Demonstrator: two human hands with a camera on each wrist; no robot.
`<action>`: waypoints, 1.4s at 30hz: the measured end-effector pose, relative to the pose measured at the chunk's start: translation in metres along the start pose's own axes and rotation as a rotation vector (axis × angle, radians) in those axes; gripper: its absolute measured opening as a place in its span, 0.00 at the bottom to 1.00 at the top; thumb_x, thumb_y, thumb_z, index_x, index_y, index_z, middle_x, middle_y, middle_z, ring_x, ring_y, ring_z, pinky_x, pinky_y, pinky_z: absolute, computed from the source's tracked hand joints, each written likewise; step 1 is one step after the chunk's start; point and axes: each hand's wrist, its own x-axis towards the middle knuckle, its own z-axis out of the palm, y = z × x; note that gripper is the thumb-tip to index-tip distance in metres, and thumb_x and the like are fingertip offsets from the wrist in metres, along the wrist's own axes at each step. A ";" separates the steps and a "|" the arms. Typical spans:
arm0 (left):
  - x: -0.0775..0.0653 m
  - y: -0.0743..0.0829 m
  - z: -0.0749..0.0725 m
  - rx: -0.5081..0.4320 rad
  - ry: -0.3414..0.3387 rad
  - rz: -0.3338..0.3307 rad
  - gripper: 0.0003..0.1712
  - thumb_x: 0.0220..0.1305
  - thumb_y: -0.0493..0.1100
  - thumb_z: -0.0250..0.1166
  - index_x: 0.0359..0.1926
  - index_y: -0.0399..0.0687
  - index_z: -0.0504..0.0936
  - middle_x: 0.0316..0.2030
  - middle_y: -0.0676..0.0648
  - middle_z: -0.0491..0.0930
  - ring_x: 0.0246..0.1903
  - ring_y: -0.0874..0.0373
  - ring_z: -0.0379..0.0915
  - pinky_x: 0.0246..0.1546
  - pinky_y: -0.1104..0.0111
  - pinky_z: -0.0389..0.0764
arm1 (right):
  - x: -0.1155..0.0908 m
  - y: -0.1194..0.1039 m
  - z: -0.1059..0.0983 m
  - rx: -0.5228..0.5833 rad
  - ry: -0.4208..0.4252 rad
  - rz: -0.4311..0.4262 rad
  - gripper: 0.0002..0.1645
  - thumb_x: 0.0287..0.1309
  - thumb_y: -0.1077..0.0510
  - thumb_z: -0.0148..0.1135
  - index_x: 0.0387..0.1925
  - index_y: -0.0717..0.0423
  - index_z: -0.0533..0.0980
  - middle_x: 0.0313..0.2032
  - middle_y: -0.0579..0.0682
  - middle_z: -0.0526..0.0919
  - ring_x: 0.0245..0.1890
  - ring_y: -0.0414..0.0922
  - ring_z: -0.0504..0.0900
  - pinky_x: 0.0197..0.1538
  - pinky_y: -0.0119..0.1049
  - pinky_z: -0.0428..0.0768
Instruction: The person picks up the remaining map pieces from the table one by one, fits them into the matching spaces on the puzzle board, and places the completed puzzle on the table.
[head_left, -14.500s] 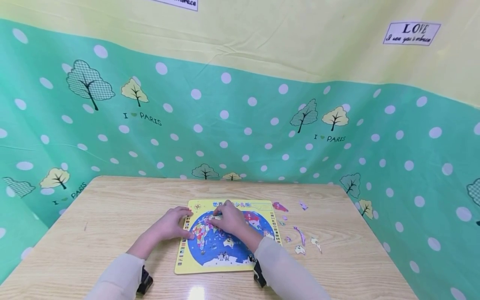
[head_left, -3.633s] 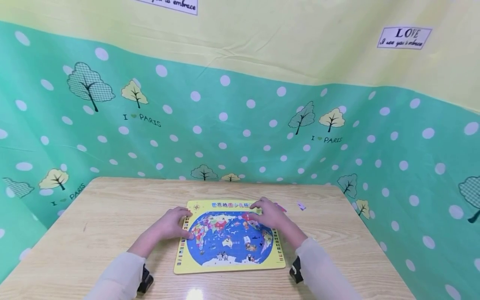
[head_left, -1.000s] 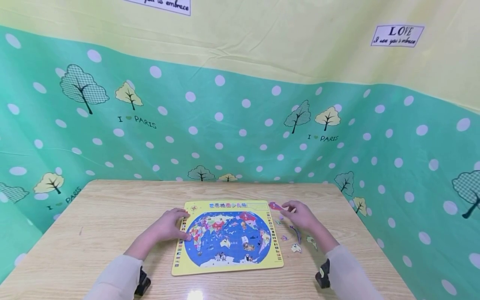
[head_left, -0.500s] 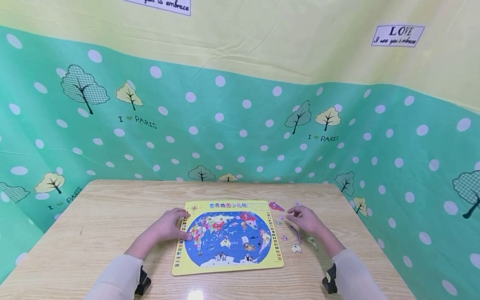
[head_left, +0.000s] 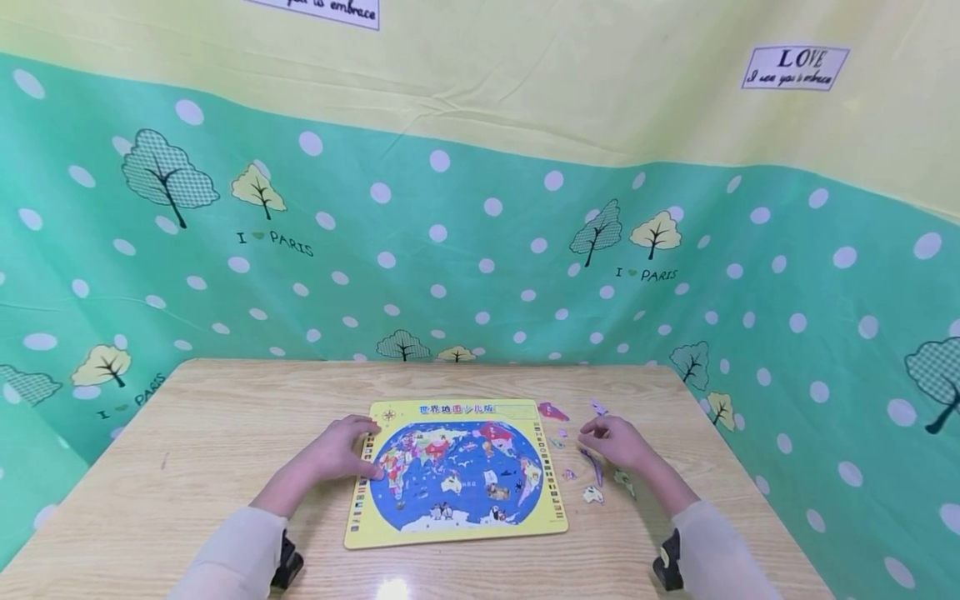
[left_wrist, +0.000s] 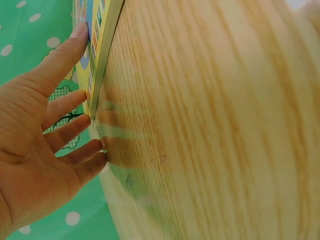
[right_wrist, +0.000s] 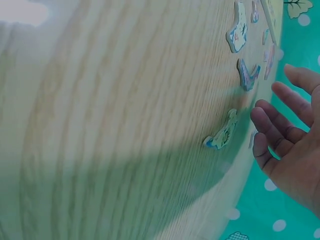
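Observation:
A yellow-bordered world map puzzle board [head_left: 360, 533] lies flat on the table. My left hand [head_left: 339, 450] rests at its left edge, the thumb on the border and the fingers spread, as the left wrist view [left_wrist: 40, 130] also shows. To the right of the board, my right hand [head_left: 615, 442] hovers low among loose puzzle pieces, fingers loosely bent. In the right wrist view nothing lies between those fingers [right_wrist: 270, 125]. Nearest to it are a long purple piece [head_left: 594, 468] and a small purple piece [head_left: 598, 407]. A red piece [head_left: 553, 411] sits beside the board's upper right corner.
Other loose pieces lie right of the board: a white one [head_left: 592, 496], a pale green one [head_left: 625, 482] and a small pink one [head_left: 569, 475]. The wooden table [head_left: 225, 400] ends at a green dotted curtain [head_left: 450, 317] behind and on both sides.
My right hand has gone from over the board to the red piece, touched it, then drawn back right and toward me, leaving it on the table. My left hand has stayed at the board's edge.

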 end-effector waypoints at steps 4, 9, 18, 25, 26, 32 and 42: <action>0.001 0.000 0.000 -0.001 -0.001 -0.001 0.49 0.33 0.55 0.77 0.58 0.37 0.73 0.63 0.33 0.65 0.62 0.31 0.58 0.63 0.39 0.60 | -0.002 0.003 -0.002 -0.009 -0.006 -0.009 0.17 0.56 0.51 0.62 0.44 0.58 0.79 0.35 0.50 0.79 0.35 0.44 0.75 0.33 0.33 0.76; 0.000 0.002 -0.002 0.000 -0.003 -0.008 0.48 0.33 0.54 0.77 0.58 0.38 0.73 0.63 0.33 0.64 0.62 0.31 0.58 0.63 0.39 0.60 | -0.005 0.005 -0.004 -0.008 -0.022 -0.009 0.15 0.56 0.53 0.62 0.42 0.57 0.79 0.34 0.50 0.79 0.34 0.43 0.75 0.32 0.33 0.76; -0.002 0.004 -0.003 0.011 0.000 0.000 0.48 0.33 0.55 0.77 0.57 0.37 0.73 0.62 0.32 0.65 0.62 0.31 0.58 0.63 0.39 0.60 | -0.009 0.008 -0.006 -0.003 -0.030 0.006 0.14 0.53 0.56 0.64 0.41 0.57 0.79 0.30 0.49 0.77 0.29 0.42 0.72 0.27 0.31 0.75; -0.003 0.005 -0.002 0.010 0.001 0.004 0.49 0.33 0.54 0.78 0.57 0.36 0.73 0.62 0.32 0.66 0.61 0.31 0.59 0.62 0.39 0.61 | -0.011 0.010 -0.007 -0.013 -0.036 0.027 0.12 0.52 0.57 0.65 0.39 0.56 0.80 0.30 0.49 0.77 0.30 0.43 0.73 0.29 0.32 0.76; -0.004 0.005 -0.002 0.008 0.001 0.003 0.49 0.32 0.54 0.78 0.57 0.36 0.73 0.62 0.31 0.66 0.61 0.31 0.59 0.62 0.39 0.61 | -0.012 0.011 -0.007 -0.019 -0.037 0.029 0.12 0.51 0.58 0.65 0.39 0.56 0.80 0.30 0.49 0.77 0.30 0.43 0.73 0.29 0.32 0.76; -0.004 0.003 -0.002 0.015 0.001 0.007 0.49 0.33 0.55 0.77 0.57 0.36 0.73 0.62 0.31 0.66 0.61 0.31 0.59 0.63 0.39 0.60 | -0.013 0.012 -0.007 -0.018 -0.062 0.027 0.12 0.49 0.59 0.66 0.38 0.56 0.80 0.29 0.48 0.77 0.30 0.42 0.73 0.29 0.32 0.76; -0.002 0.003 -0.001 0.008 0.005 0.011 0.49 0.33 0.55 0.77 0.57 0.36 0.73 0.62 0.31 0.65 0.61 0.31 0.59 0.63 0.39 0.60 | -0.014 0.010 -0.007 -0.035 -0.108 -0.005 0.12 0.49 0.59 0.67 0.37 0.58 0.80 0.27 0.47 0.76 0.28 0.41 0.72 0.28 0.30 0.74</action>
